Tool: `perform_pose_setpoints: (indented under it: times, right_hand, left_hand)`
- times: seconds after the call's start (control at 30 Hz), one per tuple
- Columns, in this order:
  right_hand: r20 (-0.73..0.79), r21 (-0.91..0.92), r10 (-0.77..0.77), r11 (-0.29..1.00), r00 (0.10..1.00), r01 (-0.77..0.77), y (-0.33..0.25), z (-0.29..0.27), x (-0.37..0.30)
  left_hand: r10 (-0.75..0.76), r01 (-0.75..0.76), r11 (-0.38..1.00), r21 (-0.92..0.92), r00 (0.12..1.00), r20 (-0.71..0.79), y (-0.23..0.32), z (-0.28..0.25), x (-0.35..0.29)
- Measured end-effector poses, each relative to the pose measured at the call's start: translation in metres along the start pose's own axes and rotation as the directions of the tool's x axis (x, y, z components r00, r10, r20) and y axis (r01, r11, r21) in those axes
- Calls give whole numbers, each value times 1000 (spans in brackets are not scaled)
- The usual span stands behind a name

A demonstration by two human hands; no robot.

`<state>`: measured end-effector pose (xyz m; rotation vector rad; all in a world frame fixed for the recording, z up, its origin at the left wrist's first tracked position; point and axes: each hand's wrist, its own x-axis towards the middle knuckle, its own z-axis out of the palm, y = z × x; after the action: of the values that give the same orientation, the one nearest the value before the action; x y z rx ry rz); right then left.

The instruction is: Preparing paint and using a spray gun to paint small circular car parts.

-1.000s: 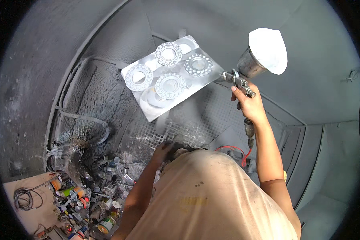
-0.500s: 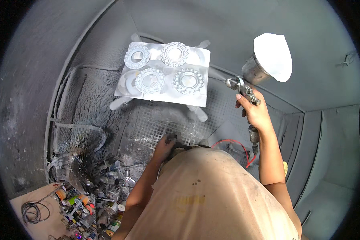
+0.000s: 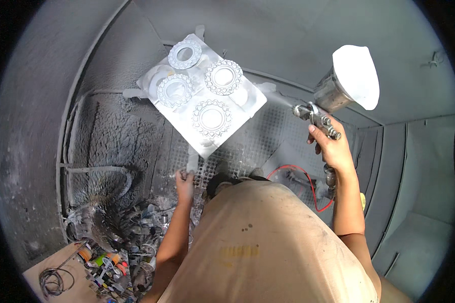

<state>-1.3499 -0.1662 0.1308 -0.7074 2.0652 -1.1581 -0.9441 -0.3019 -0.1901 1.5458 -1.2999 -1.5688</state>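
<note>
My right hand grips a metal spray gun with a cup under a white cover. Pale mist leaves its nozzle toward a white square board. On that board lie several grey-white scalloped rings, among them a near ring and a smoother far ring. The board rests on a stand whose coated arms stick out beneath its sides. At the end of the near stand arm is my left hand, its fingers curled closed against the tip.
A red hose loops over the perforated floor by my right side. Paint-crusted piping runs along the left wall. Cans and bottles crowd the lower left, beside a coiled cable. Grey booth walls enclose the space.
The board and its rings have turned clockwise. My left hand has moved left, out from near my body to the stand arm. The spray gun has shifted slightly right and mist now shows.
</note>
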Motion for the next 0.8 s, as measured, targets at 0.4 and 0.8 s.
perform_pose_setpoints:
  times: [0.4, 0.8]
  right_hand:
    - [-2, -22, -88, 996, 996, 88, -8, -6, 3]
    - [284, 152, -80, 988, 956, 37, -28, 31, 6]
  left_hand:
    - [-133, 99, 982, -159, 967, -217, 39, -31, 25]
    - [-32, 26, 999, -25, 969, -244, 6, -35, 35]
